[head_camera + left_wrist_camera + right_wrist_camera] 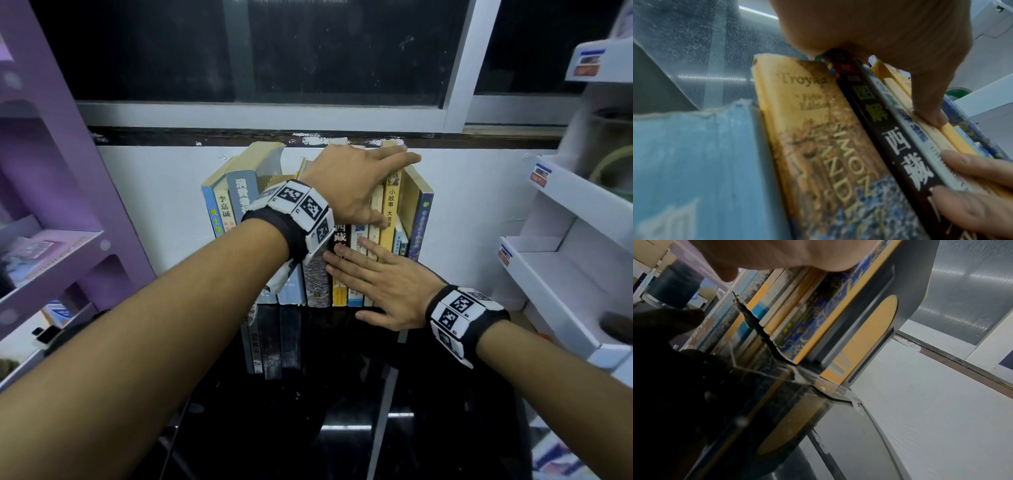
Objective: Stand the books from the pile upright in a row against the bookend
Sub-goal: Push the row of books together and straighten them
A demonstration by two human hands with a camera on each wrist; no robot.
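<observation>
A row of books [342,281] stands upright on the black glossy table [342,428], spines toward me, against the white wall. My left hand [359,185] reaches over the books' tops with straight fingers on the tall yellow book [390,212]; its thumb [935,116] presses a cream spine. My right hand [376,284] lies flat on the lower spines, fingertips [972,165] on the black book [900,146] and its neighbours. The dark metal bookend [875,318] stands at the row's right end against the blue patterned book [818,324]. The leftmost books [236,198] lean.
A purple shelf unit [68,178] stands close on the left. A white tiered rack [565,233] stands on the right. A window frame [274,116] runs above the books. The table's near half [376,394] reflects the spines.
</observation>
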